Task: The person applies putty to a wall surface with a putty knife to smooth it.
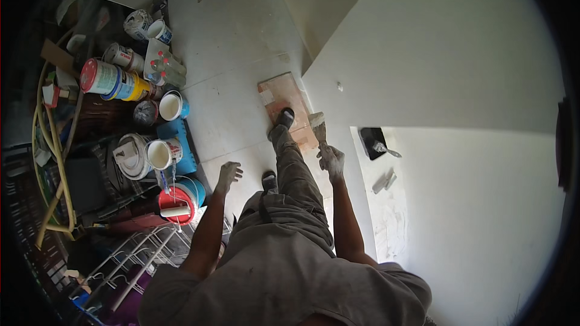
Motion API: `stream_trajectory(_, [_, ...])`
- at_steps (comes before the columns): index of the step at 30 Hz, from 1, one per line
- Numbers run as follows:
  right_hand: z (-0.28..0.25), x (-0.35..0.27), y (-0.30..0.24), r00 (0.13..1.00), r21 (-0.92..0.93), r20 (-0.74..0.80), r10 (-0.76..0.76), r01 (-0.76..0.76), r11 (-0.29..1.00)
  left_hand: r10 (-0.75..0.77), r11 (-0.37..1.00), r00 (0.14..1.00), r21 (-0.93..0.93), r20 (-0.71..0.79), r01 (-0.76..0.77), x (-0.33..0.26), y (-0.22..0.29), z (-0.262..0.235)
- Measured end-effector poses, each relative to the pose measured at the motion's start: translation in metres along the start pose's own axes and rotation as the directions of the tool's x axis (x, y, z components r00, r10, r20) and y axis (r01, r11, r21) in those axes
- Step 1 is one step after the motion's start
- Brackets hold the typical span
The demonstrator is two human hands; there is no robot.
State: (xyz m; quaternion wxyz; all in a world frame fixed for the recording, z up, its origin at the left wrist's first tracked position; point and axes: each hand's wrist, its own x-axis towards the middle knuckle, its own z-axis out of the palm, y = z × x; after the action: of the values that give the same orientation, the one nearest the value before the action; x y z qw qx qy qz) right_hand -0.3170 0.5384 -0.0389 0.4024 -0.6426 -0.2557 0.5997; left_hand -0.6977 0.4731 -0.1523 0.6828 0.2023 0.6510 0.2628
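Right hand [331, 161] closed round the handle of a putty knife [318, 124], blade up, held against the corner edge of the white wall [459, 66]. Hand dusted white. Left hand [228, 175] hangs free, fingers spread, holding nothing, out over the floor [229, 42]. One foot [284, 119] rests on a wooden board [279, 94] lying on the floor by the wall's base; other foot [269, 180] is further back. On the ledge [386, 205] to the right: a black tray [372, 141] with a tool in it, two small scrapers [384, 181] nearby. To the left, paint cans [115, 79], open buckets [162, 153], a red tub with a roller [176, 204], a yellow hose [51, 145], a wire rack [139, 253].
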Motion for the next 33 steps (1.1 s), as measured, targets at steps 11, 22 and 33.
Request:
stream_trajectory(11, [0.117, 0.34, -0.013, 0.992, -0.029, -0.078, 0.096, -0.098, 0.995, -0.004, 0.99, 0.959, 0.135, -0.285, 0.044, -0.029, 0.06, -0.085])
stream_trajectory(22, [0.142, 0.544, -0.041, 0.915, 0.469, -0.039, 0.402, -0.338, 0.816, -0.261, 0.961, 0.878, -0.025, -0.402, 0.274, -0.006, 0.189, -0.064])
stream_trajectory(33, [0.155, 0.26, -0.077, 0.955, 0.572, -0.194, 0.222, -0.074, 0.817, -0.006, 0.985, 0.976, 0.172, 0.218, -0.032, 0.171, 0.224, -0.225])
